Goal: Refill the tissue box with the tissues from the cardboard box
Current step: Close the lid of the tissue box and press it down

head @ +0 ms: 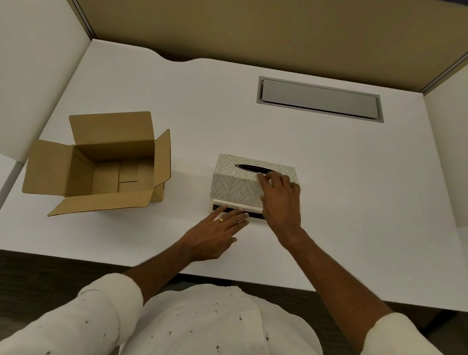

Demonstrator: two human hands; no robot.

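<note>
A patterned tissue box cover (236, 184) with an oval slot on top stands at the middle of the white desk (337, 199). Its near edge is lifted off a white base (226, 204), leaving a dark gap. My right hand (280, 200) lies over the cover's right front, fingers on top near the slot, holding it. My left hand (217, 232) reaches flat toward the base, fingertips touching its near edge. An open cardboard box (102, 167) stands to the left with flaps spread; its inside looks empty. No tissues are visible.
A grey cable hatch (320, 98) is set into the desk at the back right. Partition walls (239, 18) close the desk at the back and both sides. The desk's front edge runs just before my body.
</note>
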